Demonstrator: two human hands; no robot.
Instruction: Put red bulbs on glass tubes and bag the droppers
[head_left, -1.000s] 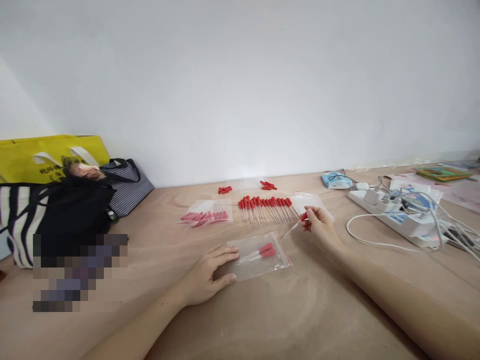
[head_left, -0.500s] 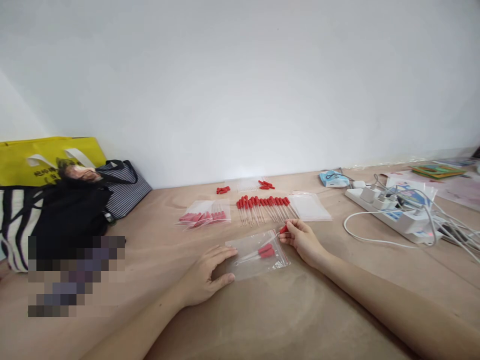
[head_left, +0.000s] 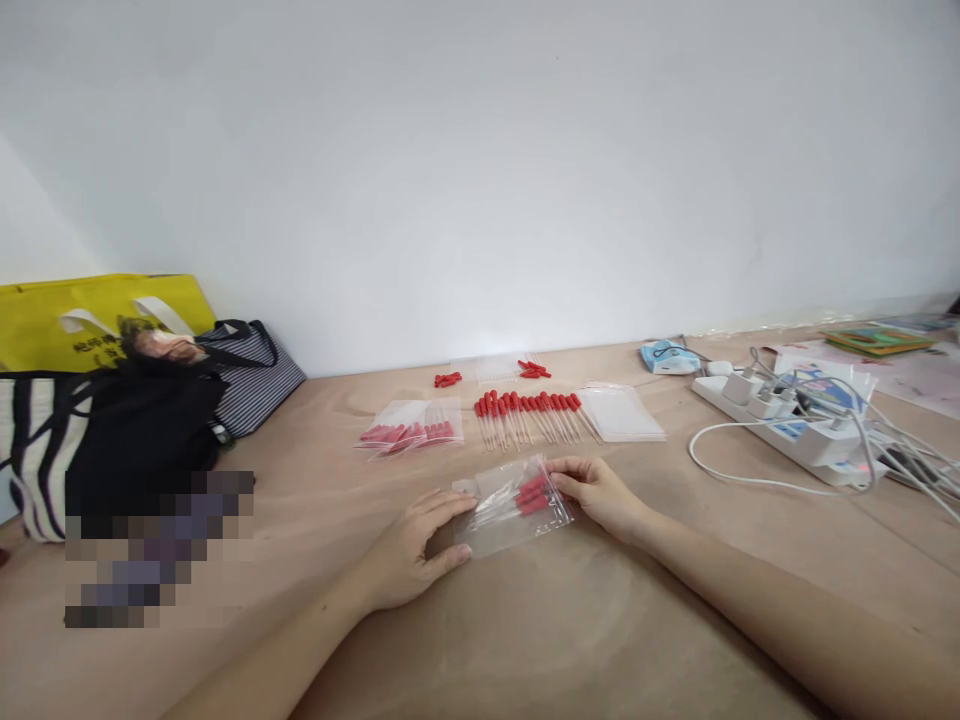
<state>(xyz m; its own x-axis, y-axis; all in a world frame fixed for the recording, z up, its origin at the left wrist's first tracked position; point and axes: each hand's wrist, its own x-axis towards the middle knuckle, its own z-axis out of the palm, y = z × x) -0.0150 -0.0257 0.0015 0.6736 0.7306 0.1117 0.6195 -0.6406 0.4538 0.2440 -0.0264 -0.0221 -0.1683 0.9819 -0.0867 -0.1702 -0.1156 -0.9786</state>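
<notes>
My left hand (head_left: 417,548) lies with fingers and thumb apart against the left end of a clear zip bag (head_left: 491,538). Inside the bag are red-bulb droppers (head_left: 534,498), their bulbs towards the right and thin clear tubes pointing left. At the bag's right-hand mouth, my right hand (head_left: 589,490) pinches the edge between thumb and fingers; its fingertips are partly hidden. Just beyond the hands, a row of red-bulb droppers (head_left: 529,403) lies with bulbs pointing away from me.
Filled bags (head_left: 409,428) lie to the left of the row, and flat zip bags (head_left: 624,415) to its right. Loose red bulbs (head_left: 448,380) sit near the wall. A power strip (head_left: 795,440) with white cables is at right, beside a blue mask (head_left: 670,357). Fabric bags (head_left: 255,375) stand at left.
The dropper in my right hand has slid leftward into the bag, and its red bulb now lies with the others. My left hand has stayed in place.
</notes>
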